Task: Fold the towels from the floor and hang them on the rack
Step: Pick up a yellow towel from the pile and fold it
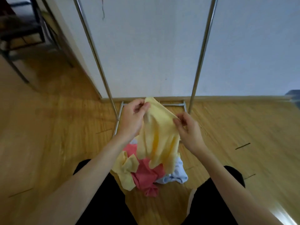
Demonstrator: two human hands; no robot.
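Head view, left to right: a dark chair frame [21, 38] stands on the wooden floor [48, 127] by the wall [146, 46]. Next, the left hand [132, 118] pinches one top corner of a yellow towel [159, 137], and the right hand [188, 127] pinches the other, so the cloth hangs between the two upright poles of the rack [203, 46]. Below it on the floor lie another yellow towel [125, 169], a pink towel [146, 174] and a pale blue towel [177, 172].

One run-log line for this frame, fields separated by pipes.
stage: unfolding | left hand: pinches yellow towel top edge | right hand: pinches same edge | pile: on floor | rack: bare where visible
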